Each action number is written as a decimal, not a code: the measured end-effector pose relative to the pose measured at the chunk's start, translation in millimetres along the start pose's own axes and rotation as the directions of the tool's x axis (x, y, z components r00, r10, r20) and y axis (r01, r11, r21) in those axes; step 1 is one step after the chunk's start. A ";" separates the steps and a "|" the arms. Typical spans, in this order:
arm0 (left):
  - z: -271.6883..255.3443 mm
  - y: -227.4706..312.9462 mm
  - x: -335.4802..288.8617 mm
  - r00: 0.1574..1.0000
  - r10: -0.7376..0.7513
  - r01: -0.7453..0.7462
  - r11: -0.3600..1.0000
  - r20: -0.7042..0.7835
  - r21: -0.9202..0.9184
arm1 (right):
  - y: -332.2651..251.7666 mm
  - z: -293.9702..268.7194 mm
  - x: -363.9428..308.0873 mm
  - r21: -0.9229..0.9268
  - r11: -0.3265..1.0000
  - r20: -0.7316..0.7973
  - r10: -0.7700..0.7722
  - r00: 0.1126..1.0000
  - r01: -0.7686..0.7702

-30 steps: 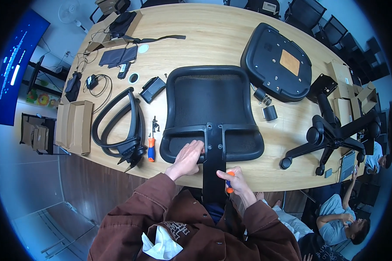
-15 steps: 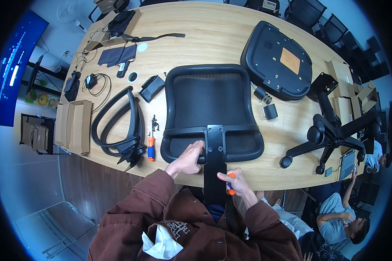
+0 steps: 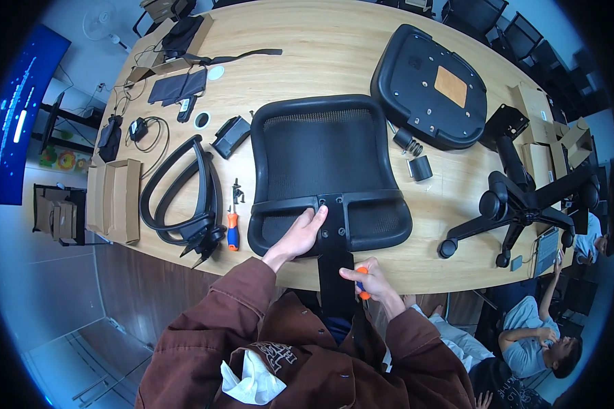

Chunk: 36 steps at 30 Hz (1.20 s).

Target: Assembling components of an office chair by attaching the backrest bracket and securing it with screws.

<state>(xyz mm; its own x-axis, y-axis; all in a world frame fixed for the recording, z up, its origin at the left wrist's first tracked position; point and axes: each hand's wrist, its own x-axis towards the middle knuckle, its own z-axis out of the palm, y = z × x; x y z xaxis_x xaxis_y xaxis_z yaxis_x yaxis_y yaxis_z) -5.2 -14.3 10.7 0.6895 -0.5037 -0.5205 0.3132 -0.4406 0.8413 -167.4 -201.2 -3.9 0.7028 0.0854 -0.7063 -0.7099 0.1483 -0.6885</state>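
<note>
A black mesh chair backrest (image 3: 324,146) lies on the table in front of me, its flat metal bracket (image 3: 335,262) pointing toward my body. My left hand (image 3: 299,235) rests on the lower left of the backrest, fingers extended, with fingertips on the bracket near its upper left screw. Just right of the bracket's near end, my right hand (image 3: 372,281) is closed around an orange and blue screwdriver (image 3: 363,286); its tip is hidden. A second screwdriver (image 3: 232,232) lies left of the backrest, below a little pile of screws (image 3: 237,192).
Looped black armrests (image 3: 184,198) and an open cardboard box (image 3: 116,201) lie at the left. An upturned seat (image 3: 430,88), a gas-lift cover piece (image 3: 420,168) and a wheeled base (image 3: 522,215) are to the right. Another person (image 3: 532,334) sits at the lower right.
My left hand has moved up and right from the lower frame opening onto the bracket by its upper screw. My right hand keeps the screwdriver in nearly the same place. The view shifts slightly.
</note>
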 end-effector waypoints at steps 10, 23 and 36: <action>1.5 25.3 -8.6 0.995 -0.098 0.098 0.994 0.015 -0.041 | -4.4 0.5 -3.1 0.020 1.000 0.012 -0.001 1.000 0.001; 23.7 -1.7 1.5 0.982 -0.146 0.104 0.948 -0.119 -0.302 | 5.6 1.8 -0.4 -0.014 0.999 -0.032 0.034 0.999 -0.034; 32.3 -14.0 10.9 0.942 -0.145 0.064 0.963 -0.303 -0.263 | 8.8 3.4 -0.3 -0.060 0.997 -0.019 0.041 0.999 -0.042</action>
<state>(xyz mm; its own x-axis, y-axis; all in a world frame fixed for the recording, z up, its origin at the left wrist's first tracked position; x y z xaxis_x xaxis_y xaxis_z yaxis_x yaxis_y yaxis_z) -23.2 -37.7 -11.4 0.8017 -0.1855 -0.5683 0.5175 -0.2605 0.8151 -173.7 -196.5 -9.2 0.6723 0.0724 -0.7367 -0.7401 0.0854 -0.6671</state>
